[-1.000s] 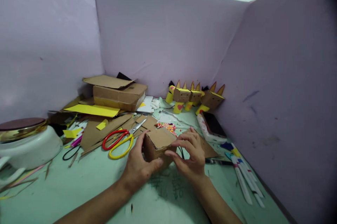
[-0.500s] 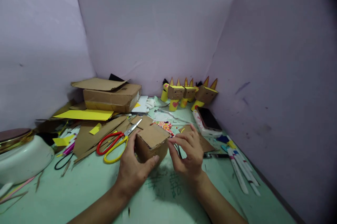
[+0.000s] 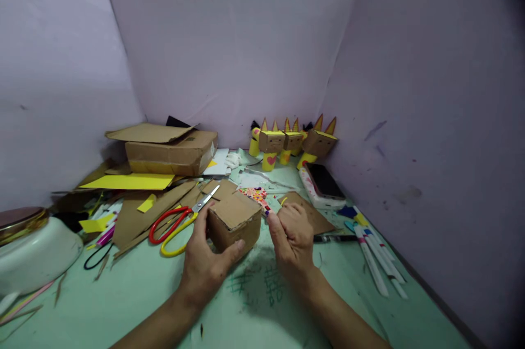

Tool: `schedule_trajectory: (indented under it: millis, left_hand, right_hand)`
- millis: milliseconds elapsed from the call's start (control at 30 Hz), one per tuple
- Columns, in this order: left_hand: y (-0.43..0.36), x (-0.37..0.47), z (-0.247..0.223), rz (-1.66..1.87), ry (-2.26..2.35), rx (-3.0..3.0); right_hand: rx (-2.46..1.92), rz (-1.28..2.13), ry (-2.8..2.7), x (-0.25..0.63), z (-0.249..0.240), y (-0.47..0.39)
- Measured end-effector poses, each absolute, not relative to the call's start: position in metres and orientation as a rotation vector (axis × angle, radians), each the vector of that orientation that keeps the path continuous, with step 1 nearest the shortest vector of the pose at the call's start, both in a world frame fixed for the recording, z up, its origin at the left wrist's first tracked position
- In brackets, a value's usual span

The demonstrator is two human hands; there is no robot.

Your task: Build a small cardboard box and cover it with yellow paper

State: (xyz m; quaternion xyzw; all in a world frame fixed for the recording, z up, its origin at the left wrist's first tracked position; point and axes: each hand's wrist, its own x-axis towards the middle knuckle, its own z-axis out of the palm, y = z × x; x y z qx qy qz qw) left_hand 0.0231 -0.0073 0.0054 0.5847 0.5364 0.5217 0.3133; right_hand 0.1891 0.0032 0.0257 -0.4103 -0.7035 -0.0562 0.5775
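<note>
A small cardboard box (image 3: 234,223) stands on the green tabletop in front of me. My left hand (image 3: 209,259) grips it, thumb on the near face and fingers around its left side. Just right of the box, apart from it, is my right hand (image 3: 292,239). Its fingers are curled in with the thumb against them; whatever they may hold is hidden. Scissors (image 3: 186,223) with one red and one yellow handle lie left of the box, blades partly over cardboard scraps. A patterned colourful piece (image 3: 255,195) lies behind the box.
Cardboard figures (image 3: 272,143) with yellow bodies and pointed ears stand at the back. A larger carton (image 3: 168,156) and yellow sheet (image 3: 127,181) sit back left. A phone (image 3: 325,180) and white markers (image 3: 375,261) lie right. A white rounded object (image 3: 36,256) stands left. Purple walls enclose the table.
My right hand has drawn back from the box's right edge, and its spread fingers have curled in. My left hand still holds the box. The view has shifted slightly.
</note>
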Motion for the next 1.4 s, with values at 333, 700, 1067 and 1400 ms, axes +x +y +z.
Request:
schedule_trajectory:
  millis: [333, 700, 1067, 1400]
  left_hand:
    - [-0.008, 0.026, 0.007, 1.409, 1.521, 1.648]
    - [-0.009, 0.029, -0.002, 1.499, 1.623, 1.835]
    - [-0.008, 0.029, 0.002, 1.499, 1.603, 1.768]
    - [-0.001, 0.019, 0.023, 1.322, 1.073, 1.120]
  right_hand:
    - [-0.926, -0.199, -1.673, 0.182, 0.024, -0.003]
    - [-0.971, -0.350, -1.676, 0.181, 0.025, -0.006]
    - [-1.066, -0.376, -1.615, 0.186, 0.028, 0.001]
    - [-1.181, -0.172, -1.519, 0.200, 0.029, 0.010]
